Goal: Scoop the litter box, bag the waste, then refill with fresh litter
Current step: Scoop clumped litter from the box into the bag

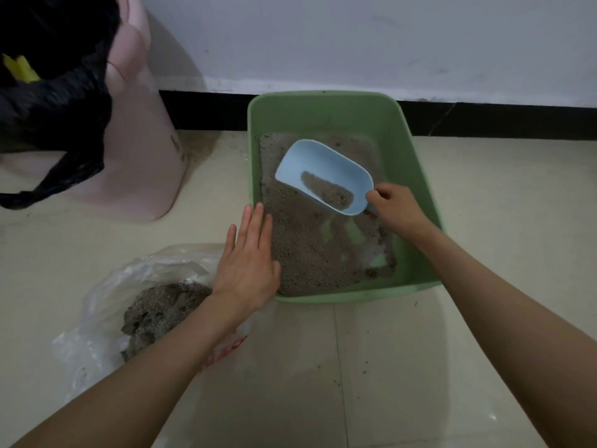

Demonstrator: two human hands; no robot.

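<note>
Green plastic litter box [326, 108] on tiled floor [452, 350] against wall; grey-brown granular litter [307, 247] spread thin, bare green bottom showing in patches near right side. Right hand [392, 210], grip clenched on handle of pale blue scoop [319, 166], scoop raised over box, small strip of litter lying in its bowl. Left hand [247, 261] released, fingers flat and extended, over box's left rim. Clear plastic bag [103, 295] just left of box, holding clumped waste litter [158, 312]. Pink bin [142, 150] with black bag [55, 101] at rear left.

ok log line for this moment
right hand: holds scoop, some litter in it | left hand: open, over box edge | bag: waste inside
</note>
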